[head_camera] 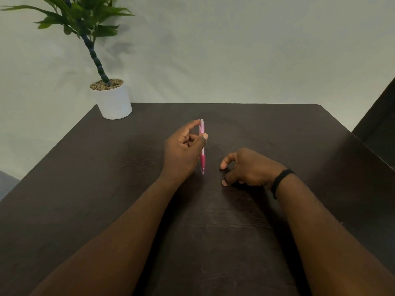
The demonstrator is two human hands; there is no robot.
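pink pen (202,133) upright over the dark worktop (85,178), tip down | left hand (183,150) pinches it, thumb and fingers (193,124) curled round | right hand (250,167) just beside, fingers loose, holding nothing, black band (282,180) on wrist

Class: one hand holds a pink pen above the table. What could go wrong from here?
1. The left hand pinches the pink pen with just thumb and fingertips; it might slip and drop onto the table.
2. The right hand holds nothing, apart from the pen, so it likely could not catch it.
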